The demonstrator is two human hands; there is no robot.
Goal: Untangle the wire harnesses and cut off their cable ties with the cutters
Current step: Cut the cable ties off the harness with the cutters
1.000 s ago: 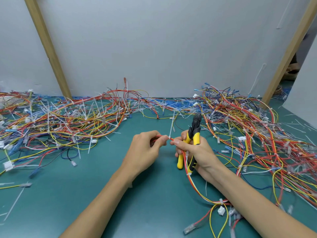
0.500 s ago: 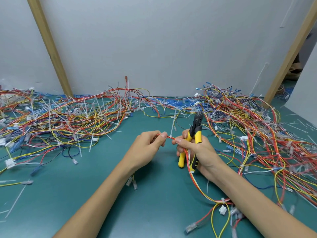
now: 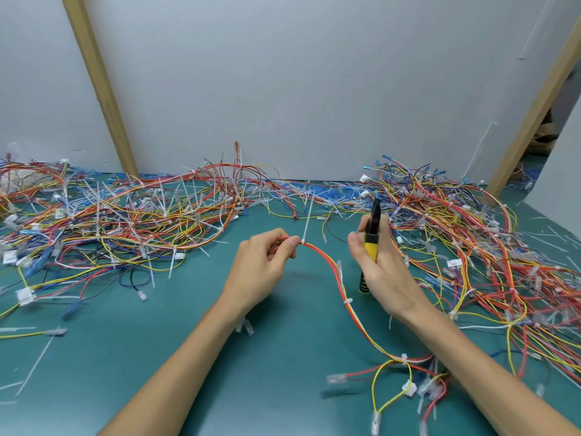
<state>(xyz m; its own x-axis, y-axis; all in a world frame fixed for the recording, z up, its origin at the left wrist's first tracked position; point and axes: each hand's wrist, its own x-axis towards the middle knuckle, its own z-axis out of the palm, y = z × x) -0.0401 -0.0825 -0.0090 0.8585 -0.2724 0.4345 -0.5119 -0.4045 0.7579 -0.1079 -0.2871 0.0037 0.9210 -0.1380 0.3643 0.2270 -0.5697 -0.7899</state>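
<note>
My left hand (image 3: 262,268) pinches one end of a red, orange and yellow wire harness (image 3: 338,275) just above the green table. A white cable tie (image 3: 306,220) stands up from the harness right beside my left fingertips. The harness curves down to the right, with more ties along it, to white connectors near my right forearm. My right hand (image 3: 379,272) grips the yellow-handled cutters (image 3: 372,236), black jaws pointing up and away, a short gap to the right of the upright tie.
Large tangles of coloured harnesses with white ties lie at the left (image 3: 125,221) and right (image 3: 471,247) of the green table (image 3: 157,357). Loose cut ties (image 3: 37,360) are scattered at the front left. Wooden posts (image 3: 100,86) lean against the grey wall behind.
My hands have moved apart. My right hand let go of the harness and drew the cutters to the right; the harness now hangs in a curve from my left hand.
</note>
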